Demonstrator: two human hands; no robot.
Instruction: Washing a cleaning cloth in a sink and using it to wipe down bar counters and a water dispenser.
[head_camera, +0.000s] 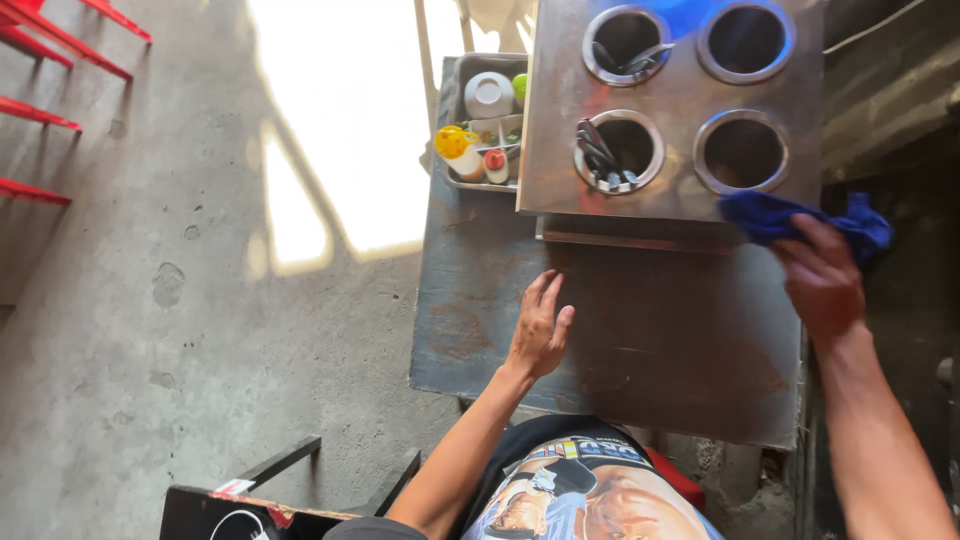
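The right hand (822, 285) has its grip closed on a blue cloth (790, 217), bunched at the near right corner of the steel box (560, 150), beside one of its four round holes. Wiping goes best with the cloth spread flat and pressed, worked around each rim (utensils stand in two holes). The left hand (538, 332) lies open and empty on the desk (650, 340), steadying.

Crumpled blue cloth (800, 217), pressed on steel holder's near corner
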